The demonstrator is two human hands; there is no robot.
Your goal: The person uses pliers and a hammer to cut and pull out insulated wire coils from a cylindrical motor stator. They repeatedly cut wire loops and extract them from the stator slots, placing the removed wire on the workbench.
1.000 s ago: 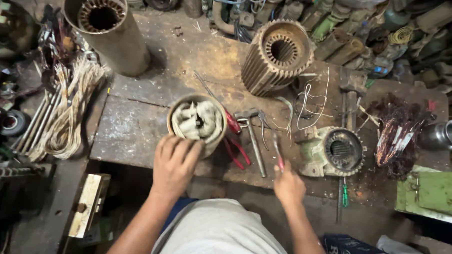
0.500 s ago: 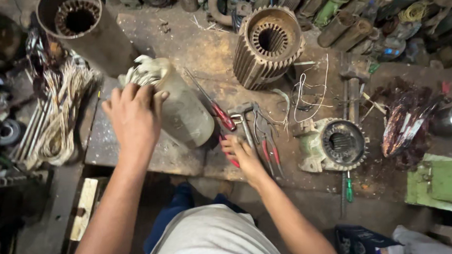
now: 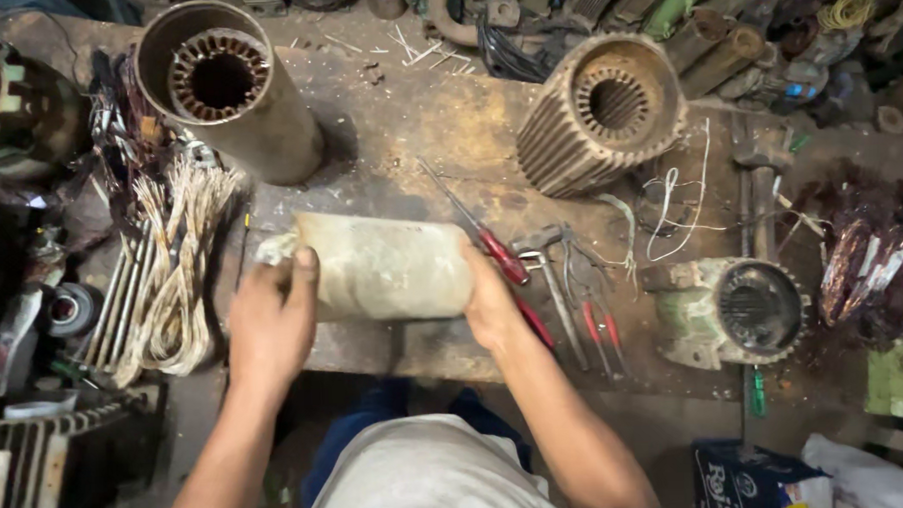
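A dull grey metal cylinder (image 3: 387,264), a motor stator housing with pale windings sticking out of its left end, lies on its side on the worn workbench (image 3: 437,134). My left hand (image 3: 272,320) grips its left end, thumb over the top edge. My right hand (image 3: 491,301) presses against its right end. Both hands hold it between them near the bench's front edge.
A tall grey stator tube (image 3: 228,87) stands at the back left, a ribbed motor housing (image 3: 599,114) at the back right. Red-handled screwdriver (image 3: 483,238), pliers (image 3: 594,319) and a hammer (image 3: 558,285) lie right of my hand. Wire bundles (image 3: 167,274) hang left; a green motor body (image 3: 739,309) sits right.
The cylinder stood upright, then was tilted, and now lies flat on its side. My right hand moved from the tools to its right end; my left hand shifted to its left end.
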